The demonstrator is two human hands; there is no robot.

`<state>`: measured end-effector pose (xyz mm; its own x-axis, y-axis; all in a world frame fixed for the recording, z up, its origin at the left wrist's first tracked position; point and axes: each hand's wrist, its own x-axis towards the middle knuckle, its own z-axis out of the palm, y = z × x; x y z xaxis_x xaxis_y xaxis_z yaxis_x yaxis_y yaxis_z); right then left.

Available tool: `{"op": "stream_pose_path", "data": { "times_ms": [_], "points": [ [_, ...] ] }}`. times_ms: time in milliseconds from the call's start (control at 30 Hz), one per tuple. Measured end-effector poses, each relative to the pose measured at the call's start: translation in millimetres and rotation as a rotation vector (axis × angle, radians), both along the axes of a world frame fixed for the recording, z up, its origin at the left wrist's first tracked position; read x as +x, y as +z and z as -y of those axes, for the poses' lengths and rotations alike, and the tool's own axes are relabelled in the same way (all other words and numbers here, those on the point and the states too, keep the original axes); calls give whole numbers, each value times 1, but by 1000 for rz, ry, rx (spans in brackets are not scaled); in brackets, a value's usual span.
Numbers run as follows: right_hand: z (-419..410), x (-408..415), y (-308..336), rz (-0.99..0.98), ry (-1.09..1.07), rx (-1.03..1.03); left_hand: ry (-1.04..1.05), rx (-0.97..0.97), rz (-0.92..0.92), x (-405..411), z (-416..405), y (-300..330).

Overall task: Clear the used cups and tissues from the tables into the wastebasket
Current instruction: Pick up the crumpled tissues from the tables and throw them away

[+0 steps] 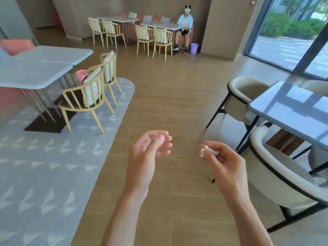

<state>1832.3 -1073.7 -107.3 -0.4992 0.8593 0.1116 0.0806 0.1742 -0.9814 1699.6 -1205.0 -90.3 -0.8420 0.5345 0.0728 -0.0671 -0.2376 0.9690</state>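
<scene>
1. Between my right hand's [224,162] fingertips sits a crumpled tissue [208,151], pinched and poking out toward my left.
2. Beside it, my left hand [150,150] hangs loosely curled and holds nothing that I can make out.
3. Far ahead and to the left of my grip, a pink bin [81,75] stands half hidden behind a chair [87,96]; I judge it the nearer bin.
4. Farther still, nearly straight ahead, a purple bin [194,48] stands on the floor.
5. Neither hand is close, so I judge the tissue stays pinched until I reach a bin.
</scene>
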Motion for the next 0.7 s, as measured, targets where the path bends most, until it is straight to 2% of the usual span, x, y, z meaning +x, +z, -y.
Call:
{"op": "stream_pose_path", "data": {
  "times_ms": [300, 500, 700],
  "points": [
    [-208, -170, -33, -5, 45, 1, 68, -58, -19, -156, -201, -22],
    [-363, -308, 10, -51, 157, 55, 121, -1, -72, -267, -338, 20],
    [-468, -426, 34, -66, 229, 113, 215, 12, -79, -376, -433, 34]
  ]
}}
